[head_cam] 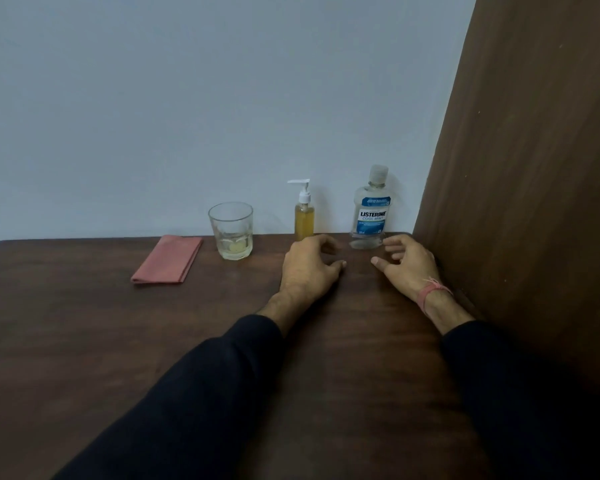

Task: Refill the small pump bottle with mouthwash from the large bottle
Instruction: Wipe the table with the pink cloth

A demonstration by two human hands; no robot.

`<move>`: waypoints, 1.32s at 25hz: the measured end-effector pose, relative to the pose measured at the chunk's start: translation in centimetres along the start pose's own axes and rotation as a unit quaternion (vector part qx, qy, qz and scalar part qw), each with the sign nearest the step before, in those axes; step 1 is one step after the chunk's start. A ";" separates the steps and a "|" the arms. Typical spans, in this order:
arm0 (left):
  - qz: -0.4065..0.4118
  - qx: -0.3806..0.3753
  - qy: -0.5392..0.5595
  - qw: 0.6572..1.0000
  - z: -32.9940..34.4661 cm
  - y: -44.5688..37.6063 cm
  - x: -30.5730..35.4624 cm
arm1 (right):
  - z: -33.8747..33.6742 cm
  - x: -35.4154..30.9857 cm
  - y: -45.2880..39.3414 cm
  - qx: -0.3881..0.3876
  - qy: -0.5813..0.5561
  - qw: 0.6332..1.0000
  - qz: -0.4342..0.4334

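Standing upright at the back edge of the table (84, 341), the small pump bottle (304, 220) holds yellowish liquid and has its white pump head fitted, so nothing of the refill looks begun. Just to its right, near the brown side panel (534, 168), the large bottle (371, 211) of mouthwash stands upright too, its clear cap on; it seems nearly drained, though the level is hard to read through the clear plastic. The left hand (309, 268) rests on the wood directly in front of the pump bottle, fingers loosely curled and holding nothing. The right hand (407, 263) lies in front of and slightly right of the large bottle, fingers relaxed and partly spread, also holding nothing, its fingertips close to the bottle's base without clearly touching it. By my reckoning every step is ahead: taking off the pump, uncapping the large bottle, pouring, and closing both. Further left a drinking glass (231, 230) with a little pale liquid at the bottom stands near the wall (187, 98), and a folded pink cloth (168, 259) lies beside it.
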State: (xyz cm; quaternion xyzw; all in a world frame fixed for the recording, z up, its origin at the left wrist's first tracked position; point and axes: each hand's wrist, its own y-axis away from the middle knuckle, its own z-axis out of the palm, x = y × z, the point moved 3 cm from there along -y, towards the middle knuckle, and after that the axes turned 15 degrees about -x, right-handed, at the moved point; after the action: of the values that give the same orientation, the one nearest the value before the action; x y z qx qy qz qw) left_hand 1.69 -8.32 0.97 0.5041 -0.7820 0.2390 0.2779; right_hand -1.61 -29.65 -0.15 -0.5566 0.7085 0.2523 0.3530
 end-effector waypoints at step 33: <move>-0.242 0.163 0.084 0.953 -16.8 13.2 -18.0 | 6.5 -7.5 18.6 -0.311 -0.007 0.950 -0.027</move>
State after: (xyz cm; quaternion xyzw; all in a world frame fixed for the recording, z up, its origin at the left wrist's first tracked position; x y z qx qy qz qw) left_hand -1.15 19.44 -0.15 0.6948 -0.5604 0.3309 0.3062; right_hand -17.15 -15.45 1.01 -0.6560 0.5767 0.4546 0.1742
